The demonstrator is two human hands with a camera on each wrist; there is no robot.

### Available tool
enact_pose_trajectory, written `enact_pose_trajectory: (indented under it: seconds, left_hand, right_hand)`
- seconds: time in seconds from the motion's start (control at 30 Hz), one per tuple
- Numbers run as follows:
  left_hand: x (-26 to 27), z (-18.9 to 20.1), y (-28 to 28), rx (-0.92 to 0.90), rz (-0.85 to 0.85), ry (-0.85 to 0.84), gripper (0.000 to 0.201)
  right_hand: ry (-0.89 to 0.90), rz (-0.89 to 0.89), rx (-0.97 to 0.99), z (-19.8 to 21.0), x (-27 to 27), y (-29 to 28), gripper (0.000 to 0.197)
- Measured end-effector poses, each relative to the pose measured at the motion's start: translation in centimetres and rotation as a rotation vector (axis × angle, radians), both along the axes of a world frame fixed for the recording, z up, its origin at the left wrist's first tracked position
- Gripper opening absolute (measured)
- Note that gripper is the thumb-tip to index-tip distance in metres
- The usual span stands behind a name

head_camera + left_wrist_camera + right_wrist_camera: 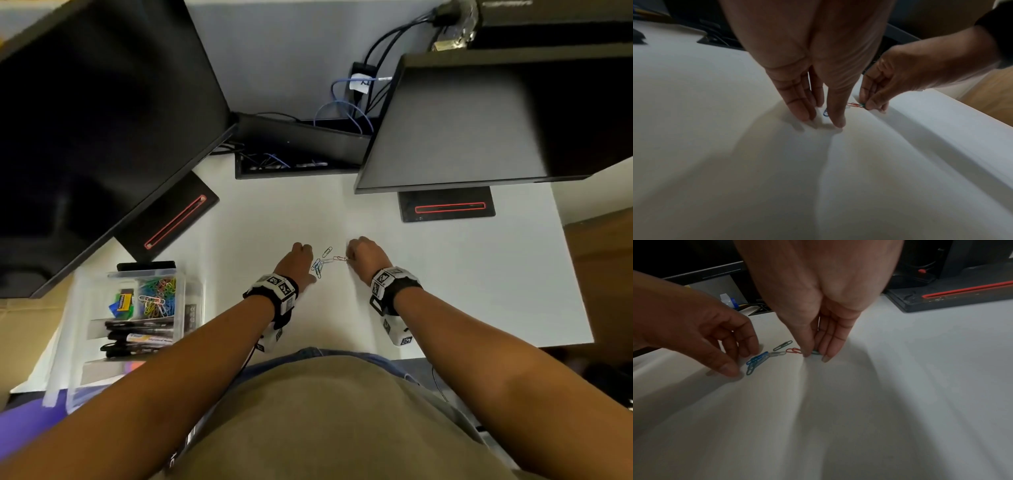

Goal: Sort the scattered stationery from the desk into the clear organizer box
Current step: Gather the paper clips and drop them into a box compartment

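Between two monitor bases (447,206), the right hand (366,255) pinches a red clip (794,350) beside loose blue clips (756,361), the left hand (298,262) hovering loosely open, the organizer box (82,342) well apart.

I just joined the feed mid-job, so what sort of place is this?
Most likely an office workstation: a white desk carrying two black computer monitors, network cables behind it, and a clear plastic organizer box holding coloured paper clips and markers.

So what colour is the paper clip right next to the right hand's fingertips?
Red: the paper clip beside the right hand shows best in the right wrist view.
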State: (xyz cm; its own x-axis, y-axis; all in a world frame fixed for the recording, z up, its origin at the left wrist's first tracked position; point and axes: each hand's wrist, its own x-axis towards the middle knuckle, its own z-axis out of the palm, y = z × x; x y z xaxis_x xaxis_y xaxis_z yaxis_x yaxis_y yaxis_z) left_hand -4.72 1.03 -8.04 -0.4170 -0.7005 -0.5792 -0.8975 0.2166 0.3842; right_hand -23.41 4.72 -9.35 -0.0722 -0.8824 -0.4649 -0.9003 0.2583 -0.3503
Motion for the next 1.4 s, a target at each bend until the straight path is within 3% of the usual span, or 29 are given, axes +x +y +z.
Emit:
enact_pose_trajectory:
  seconds: [0.23, 0.43, 0.67, 0.77, 0.9, 0.97, 1.3, 1.4]
  left_hand:
    - [-1.7, -1.5, 0.6, -0.030, 0.113, 0.061, 0.046]
    - [-1.9, -2.2, 0.8, -0.071, 0.094, 0.047, 0.017]
    - [-1.3, -2.6, 0.9, -0.085, 0.070, 0.042, 0.013]
    - [-0.9, -2.6, 0.8, -0.091, 0.054, 0.051, 0.014]
    - [-0.3, -2.3, 0.9, -0.104, 0.035, 0.047, 0.013]
    - [0.0, -2.3, 0.9, -0.100, 0.045, 0.052, 0.014]
    - [1.1, -2.6, 1.3, -0.099, 0.069, 0.055, 0.010]
    - [1.1, -2.6, 1.2, -0.111, 0.073, 0.049, 0.009]
  right_hand:
    - [-0.091, 0.097, 0.006, -0.2, 1.0, -0.9, 0.019]
    - [-0.066, 0.146, 0.004, -0.4, 1.4, -1.6, 0.011]
    - [-0.177, 0.167, -0.032, -0.3, 1.1, -2.0, 0.012]
    - [-0.237, 0.153, -0.028, -0.1, 1.0, -2.1, 0.026]
    - [-0.250, 0.240, 0.048, 0.0, 1.4, -2.6, 0.060]
    - [-0.211, 0.296, 0.045, -0.2, 1.6, -2.8, 0.064]
    - [-0.036, 0.441, -0.051, -0.7, 2.5, -3.0, 0.018]
    - [0.011, 0.480, -0.045, -0.7, 2.7, -3.0, 0.013]
